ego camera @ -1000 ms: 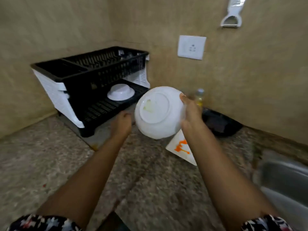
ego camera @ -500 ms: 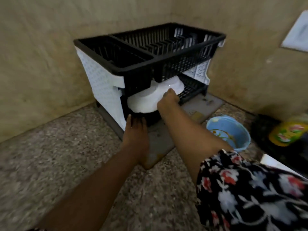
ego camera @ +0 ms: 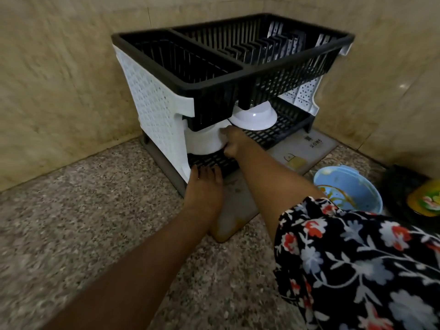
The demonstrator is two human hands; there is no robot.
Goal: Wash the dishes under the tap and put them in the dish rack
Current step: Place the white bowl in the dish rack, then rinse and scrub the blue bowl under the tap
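Observation:
A two-tier dish rack (ego camera: 154, 108) with a black upper basket and white sides stands in the counter corner. On its lower shelf a white bowl (ego camera: 204, 140) sits upside down at the left end, and my right hand (ego camera: 234, 140) holds its rim. A second white bowl (ego camera: 254, 116) lies upside down further back on the same shelf. My left hand (ego camera: 204, 186) rests flat with straight fingers on the front edge of the lower shelf.
A grey drip mat (ego camera: 307, 148) lies under the rack. A dirty blue bowl (ego camera: 350, 186) with orange residue stands on the speckled counter to the right. Beside it are a dark pan (ego camera: 400, 186) and a yellow-green bottle (ego camera: 426, 201).
The white bowl went from held up in front of me into the rack's lower shelf, at its left end. My left hand moved forward onto the shelf's front edge.

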